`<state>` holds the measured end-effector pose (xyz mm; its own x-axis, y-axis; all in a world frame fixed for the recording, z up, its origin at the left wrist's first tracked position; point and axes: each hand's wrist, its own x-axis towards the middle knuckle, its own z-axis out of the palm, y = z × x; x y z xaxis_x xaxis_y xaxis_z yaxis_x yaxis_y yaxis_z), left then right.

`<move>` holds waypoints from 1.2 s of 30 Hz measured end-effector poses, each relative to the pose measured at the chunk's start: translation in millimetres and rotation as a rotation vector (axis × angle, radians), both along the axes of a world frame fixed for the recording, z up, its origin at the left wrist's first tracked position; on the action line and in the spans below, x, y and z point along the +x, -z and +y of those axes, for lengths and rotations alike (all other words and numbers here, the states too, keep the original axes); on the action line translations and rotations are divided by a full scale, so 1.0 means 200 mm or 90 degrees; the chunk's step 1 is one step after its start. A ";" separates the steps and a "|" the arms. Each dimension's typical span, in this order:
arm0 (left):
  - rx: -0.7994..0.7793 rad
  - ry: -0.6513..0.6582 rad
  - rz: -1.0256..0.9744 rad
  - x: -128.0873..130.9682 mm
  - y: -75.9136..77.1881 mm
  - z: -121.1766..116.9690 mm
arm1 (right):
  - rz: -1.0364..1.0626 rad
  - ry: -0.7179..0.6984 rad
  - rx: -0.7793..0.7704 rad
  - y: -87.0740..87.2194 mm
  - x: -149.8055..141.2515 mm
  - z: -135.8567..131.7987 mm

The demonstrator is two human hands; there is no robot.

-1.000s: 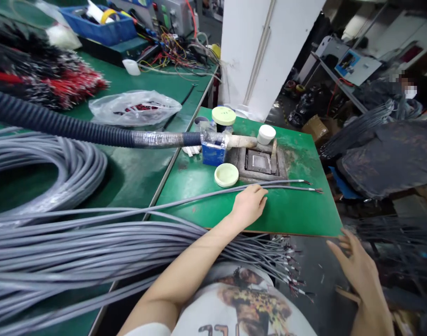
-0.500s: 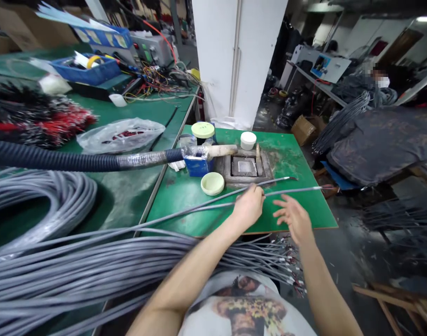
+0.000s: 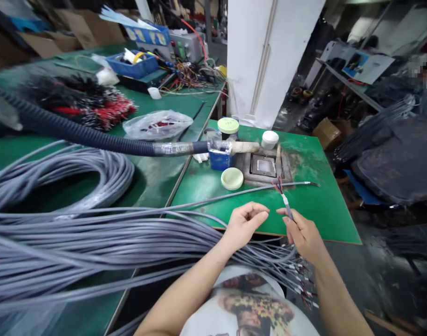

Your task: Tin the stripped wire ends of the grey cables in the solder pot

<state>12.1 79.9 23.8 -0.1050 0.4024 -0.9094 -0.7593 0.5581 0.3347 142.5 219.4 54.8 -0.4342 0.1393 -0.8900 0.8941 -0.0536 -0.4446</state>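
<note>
My right hand (image 3: 302, 231) is closed on a grey cable (image 3: 288, 210) near its end, which points up and away. Thin dark and reddish wires (image 3: 278, 185) fan out from the white wrap on that end. Just left of it, my left hand (image 3: 246, 225) is curled, thumb and forefinger tips together, with nothing visible in them. Beyond both hands, a second grey cable (image 3: 230, 192) lies across the green board, its stripped end to the right. Behind that is a square metal solder pot (image 3: 264, 166) with a shiny silver surface and a flat stick (image 3: 278, 158) on its rim.
A ribbed hose (image 3: 136, 146) reaches over a blue box (image 3: 220, 160) towards the pot. A pale green lid (image 3: 232, 178), a yellow-lidded jar (image 3: 228, 126) and a white tub (image 3: 270, 139) stand around. Grey cable bundles (image 3: 112, 252) cover the left front. A coiled cable (image 3: 108, 172) lies behind.
One cable has left the board: my right hand, empty before, now holds its end raised. My left hand has let go and drawn back. The view has swung left.
</note>
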 end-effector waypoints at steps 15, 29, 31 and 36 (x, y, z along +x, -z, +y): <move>0.027 -0.290 -0.108 -0.05 0.10 0.11 | 0.044 -0.100 -0.019 -0.03 -0.04 -0.04; 0.057 -0.294 -0.083 -0.04 0.12 0.09 | 0.052 -0.106 -0.038 -0.03 -0.04 -0.05; 0.043 -0.338 -0.125 -0.02 0.12 0.09 | 0.056 -0.096 -0.025 -0.03 -0.03 -0.06; -0.044 -0.374 -0.055 0.09 0.08 0.07 | 0.022 -0.059 0.042 0.00 -0.03 -0.09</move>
<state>31.0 93.1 8.5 -0.2160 0.2391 -0.9467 -0.9704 0.0544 0.2352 136.6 201.2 55.4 -0.4789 0.1552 -0.8641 0.8776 0.0596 -0.4757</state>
